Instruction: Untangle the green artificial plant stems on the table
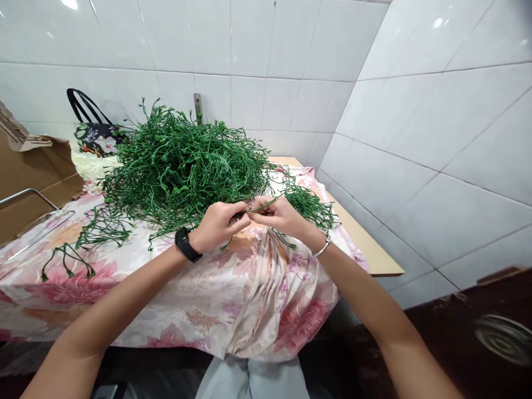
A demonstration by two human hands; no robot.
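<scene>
Fingertips pinched, my left hand (218,226) and my right hand (286,217) meet at the front edge of a large heap of green branching stems (187,160). Between them runs a thin green stem (266,205), gripped from both sides; its ends are partly hidden by my fingers. The stems look like artificial flower stalks with small forked tips. Just beyond my right hand lies a smaller bunch of the same stems (310,205). A few loose stems (68,260) are spread on the floral cloth (183,316) at the left.
A cardboard box (37,172) and a bent metal wire frame (41,235) stand at the left. Behind the heap are a black floral bag (97,138) and pale flower heads (93,166). The bare wooden table edge (374,257) shows at right, near the tiled wall (436,138).
</scene>
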